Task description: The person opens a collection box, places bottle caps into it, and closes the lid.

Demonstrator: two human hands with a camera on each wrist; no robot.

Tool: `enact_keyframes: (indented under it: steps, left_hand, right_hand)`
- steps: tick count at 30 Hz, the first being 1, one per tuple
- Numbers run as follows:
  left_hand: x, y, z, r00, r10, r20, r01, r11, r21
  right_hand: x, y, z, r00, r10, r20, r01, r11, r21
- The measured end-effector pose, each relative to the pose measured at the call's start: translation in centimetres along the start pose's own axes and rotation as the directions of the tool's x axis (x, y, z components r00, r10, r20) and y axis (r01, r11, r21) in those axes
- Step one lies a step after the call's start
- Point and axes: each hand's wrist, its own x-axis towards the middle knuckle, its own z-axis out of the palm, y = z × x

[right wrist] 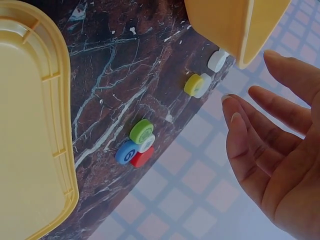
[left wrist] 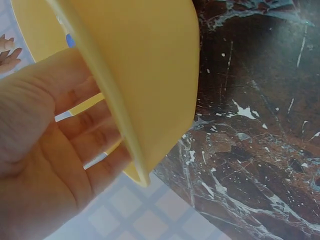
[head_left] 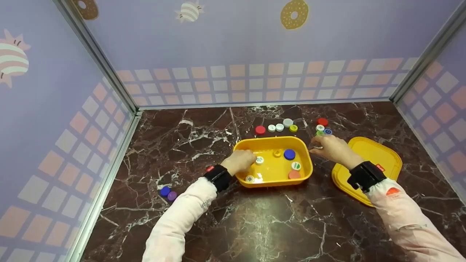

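Observation:
My left hand (head_left: 240, 162) reaches over the left rim of a yellow plastic box (head_left: 270, 182). In the left wrist view its fingers (left wrist: 92, 122) pass behind the box wall, which hides the fingertips. Right beside that hand, inside the box, lies a white bottle cap (head_left: 259, 160). Other caps in the box include a blue one (head_left: 289, 154), a small yellow one (head_left: 277, 153), an orange one (head_left: 294, 174) and a white-and-green one (head_left: 296, 166). My right hand (head_left: 333, 148) hovers just right of the box, fingers loosely bent and holding nothing.
Behind the box stand a red cap (head_left: 260, 130), white caps (head_left: 279, 127) and a yellow-green cap (head_left: 293, 128). Red, white, blue and green caps cluster by the right hand. A yellow lid (head_left: 387, 156) lies under the right forearm. Blue (head_left: 165, 191) and purple (head_left: 172, 196) caps sit left.

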Motion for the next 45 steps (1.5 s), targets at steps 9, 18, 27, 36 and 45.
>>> enact_keyframes:
  steps: [9, 18, 27, 36, 45]
  left_hand:
    - [0.0, -0.3, 0.0, 1.0, -0.014, -0.011, 0.013, 0.999, -0.042]
    - [-0.6, -0.3, -0.4, 0.994, -0.028, -0.102, 0.026, 0.999, -0.02]
    - [-1.9, 0.1, -1.2, 0.993, -0.037, -0.11, 0.035, 0.999, -0.017]
    - [-4.0, 0.2, -1.7, 0.981, -0.034, -0.191, 0.028, 0.999, -0.035]
    - [-6.2, -1.4, -1.4, 0.953, -0.061, -0.298, 0.045, 0.997, -0.06]
  right_hand:
    - [0.2, -0.1, -0.1, 1.0, 0.013, -0.001, -0.013, 1.0, -0.003]
    - [0.8, 1.7, -0.3, 0.996, 0.088, 0.002, -0.088, 0.996, 0.016]
    - [1.5, 3.7, 0.0, 0.992, 0.124, 0.021, -0.124, 0.992, 0.026]
    - [2.1, 5.2, 0.9, 0.99, 0.14, 0.013, -0.14, 0.99, 0.005]
    - [2.8, 6.4, 1.7, 0.983, 0.178, 0.035, -0.179, 0.984, 0.012]
